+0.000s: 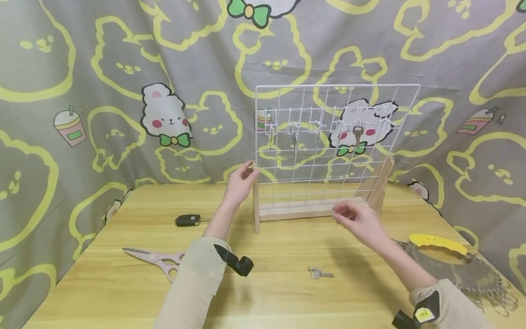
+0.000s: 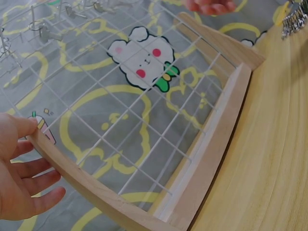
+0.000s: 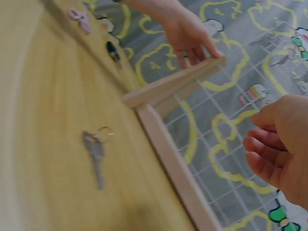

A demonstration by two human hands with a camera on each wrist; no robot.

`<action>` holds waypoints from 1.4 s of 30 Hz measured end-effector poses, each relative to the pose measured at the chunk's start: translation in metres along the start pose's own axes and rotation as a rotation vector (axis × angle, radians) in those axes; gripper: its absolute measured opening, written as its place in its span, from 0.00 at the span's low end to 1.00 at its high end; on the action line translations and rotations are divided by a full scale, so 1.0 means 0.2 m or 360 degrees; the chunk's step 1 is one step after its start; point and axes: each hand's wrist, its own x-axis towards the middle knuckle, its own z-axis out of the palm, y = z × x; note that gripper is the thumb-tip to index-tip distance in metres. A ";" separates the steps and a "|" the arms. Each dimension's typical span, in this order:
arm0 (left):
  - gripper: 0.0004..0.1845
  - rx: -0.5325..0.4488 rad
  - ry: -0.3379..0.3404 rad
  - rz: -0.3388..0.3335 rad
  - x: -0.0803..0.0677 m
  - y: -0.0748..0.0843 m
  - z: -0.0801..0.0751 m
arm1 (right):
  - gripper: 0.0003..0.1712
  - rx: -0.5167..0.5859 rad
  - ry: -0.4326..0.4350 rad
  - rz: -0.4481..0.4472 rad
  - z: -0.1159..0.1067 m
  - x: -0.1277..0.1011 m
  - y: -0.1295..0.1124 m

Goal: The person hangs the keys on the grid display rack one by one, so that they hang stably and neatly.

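A white wire grid rack (image 1: 324, 183) stands upright in a wooden base (image 1: 304, 211). My left hand (image 1: 240, 183) grips the top of its left wooden side post (image 2: 72, 168), thumb on the near face and fingers behind. My right hand (image 1: 356, 220) hovers in front of the grid's lower right, fingers loosely curled around nothing. Several keys hang from hooks on the grid, among them a brown key (image 1: 358, 135) and a dark key (image 1: 295, 139). On the table below lies a silver key (image 1: 315, 273) with a small ring, apart from both hands.
A black car key (image 1: 188, 220) and pink scissors (image 1: 153, 257) lie on the left of the wooden table (image 1: 271, 301). At the right is a yellow-handled ring (image 1: 437, 242) with many small metal pieces. A patterned curtain (image 1: 213, 59) hangs behind.
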 end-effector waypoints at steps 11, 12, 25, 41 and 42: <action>0.28 -0.0023 -0.0010 -0.0015 0.00 0.00 0.00 | 0.08 0.0126 -0.0305 -0.0111 0.16 -0.11 0.05; 0.28 -0.0023 -0.0008 -0.0016 0.00 0.00 0.00 | 0.09 0.0155 -0.0343 -0.0111 0.17 -0.12 0.05; 0.28 -0.0026 0.0012 0.0004 0.00 0.01 0.00 | 0.10 0.0243 -0.0676 0.0008 0.30 -0.22 0.06; 0.28 -0.0008 0.0008 0.0000 0.00 0.00 0.00 | 0.06 0.0214 -0.0736 -0.0080 0.35 -0.25 0.06; 0.28 -0.0012 0.0009 -0.0001 0.00 0.00 0.00 | 0.06 0.0200 -0.0742 -0.0093 0.34 -0.25 0.06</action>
